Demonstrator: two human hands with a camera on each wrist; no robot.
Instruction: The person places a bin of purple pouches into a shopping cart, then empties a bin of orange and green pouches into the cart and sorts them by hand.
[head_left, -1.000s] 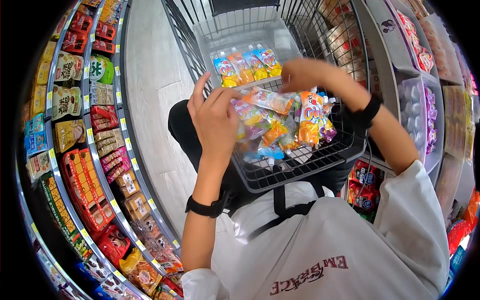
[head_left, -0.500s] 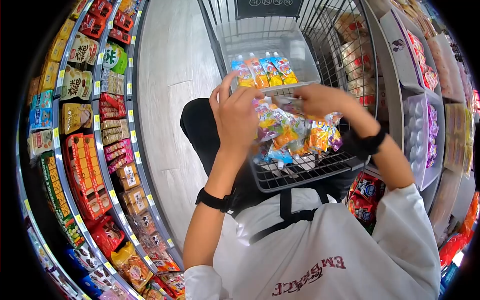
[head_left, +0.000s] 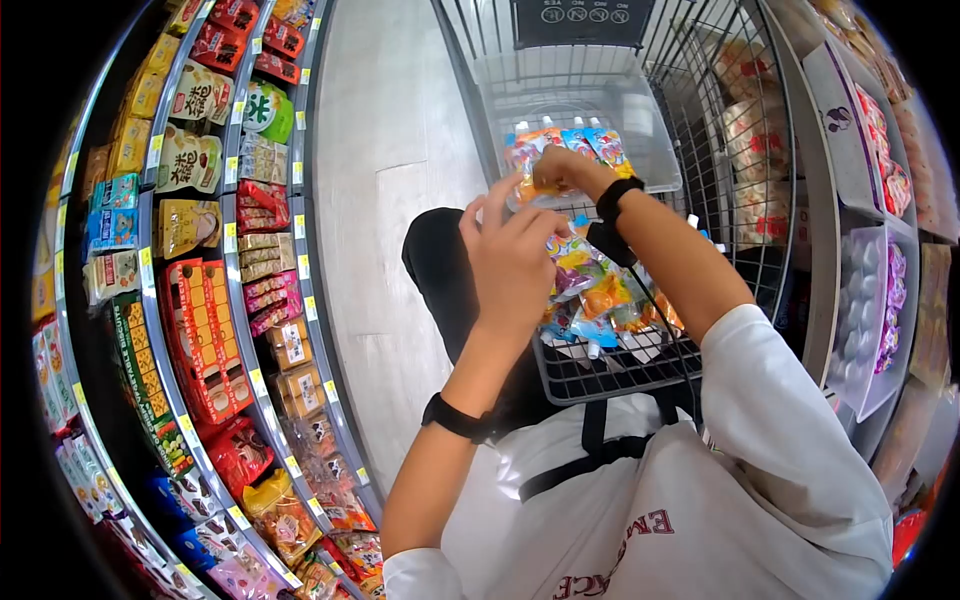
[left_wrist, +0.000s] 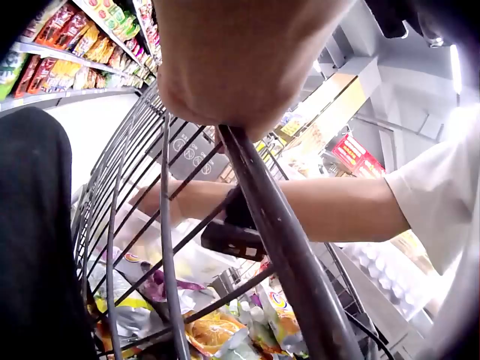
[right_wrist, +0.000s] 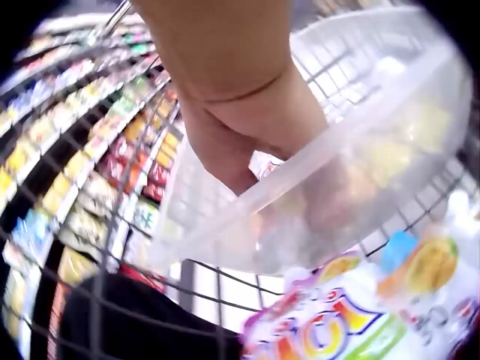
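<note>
My right hand (head_left: pixel 565 170) reaches into a clear plastic bin (head_left: pixel 655 120) inside the shopping cart. Its fingers hold a spouted jelly pouch, mostly hidden behind them, against a row of upright jelly pouches (head_left: pixel 612 148). In the right wrist view, the fingers dip behind the bin's frosted wall (right_wrist: pixel 360 154). My left hand (head_left: pixel 505 270) rests at the cart's left rim, its fingers loosely spread near the bin's front corner. Below it, a heap of loose jelly pouches (head_left: pixel 605 298) lies on the cart's wire floor, partly covered by my right forearm.
The wire cart (head_left: pixel 600 385) stands close in front of my knees. Along the left runs a snack shelf (head_left: pixel 230 300) with packaged biscuits. Clear display boxes (head_left: pixel 870 300) and bagged goods line the right side. Pale floor (head_left: pixel 370 220) shows between shelf and cart.
My right hand has taken a jelly pouch from the top of the loose heap and carried it forward and left into the bin. My left hand has stayed by the cart's rim.
</note>
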